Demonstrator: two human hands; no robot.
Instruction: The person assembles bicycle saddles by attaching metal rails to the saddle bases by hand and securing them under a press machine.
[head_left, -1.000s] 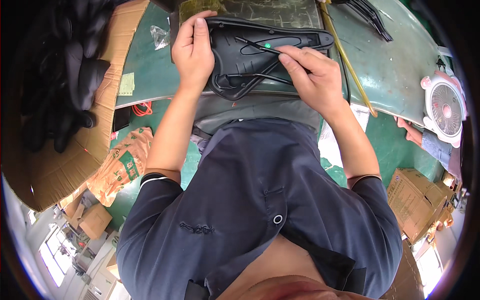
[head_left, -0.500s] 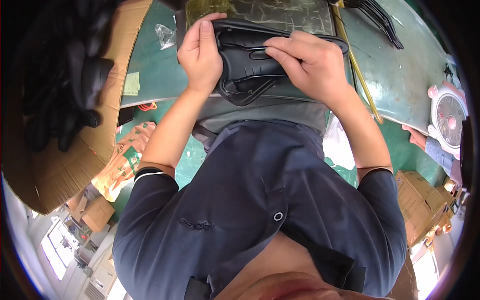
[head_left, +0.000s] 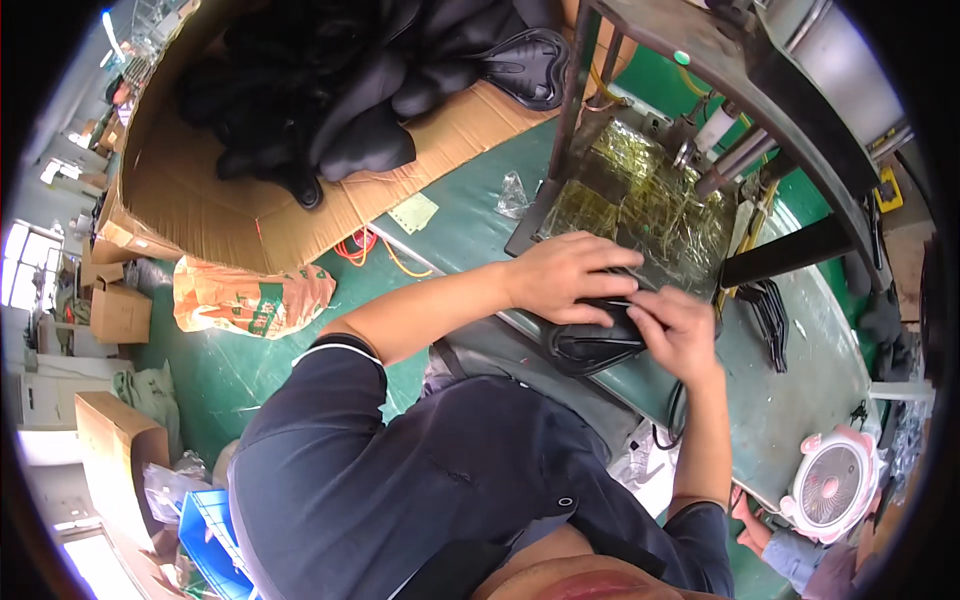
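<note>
A black bicycle saddle [head_left: 597,352] lies underside up at the near edge of the green table, in front of the press, its shell and part of a rail showing. My left hand [head_left: 570,280] grips it from the far left, fingers stretched across the top and thumb on the near side. Beside it, my right hand [head_left: 682,335] is closed at the saddle's right part, thumb toward the rails; it is slightly blurred. My fingers hide the middle of the saddle and exactly what the right fingertips pinch. A thin black loop [head_left: 672,425] hangs below my right wrist.
A press with a tape-covered plate [head_left: 640,190] and dark metal frame [head_left: 790,256] stands beyond my hands. Left is a cardboard box [head_left: 440,190] of black saddles. Black rails [head_left: 768,320] and a pink-white fan [head_left: 830,480] are on the right, near another person's hand [head_left: 745,520].
My view has turned left, bringing the box and press into sight. My left hand has moved from the saddle's end to across its top; both hands are now close together.
</note>
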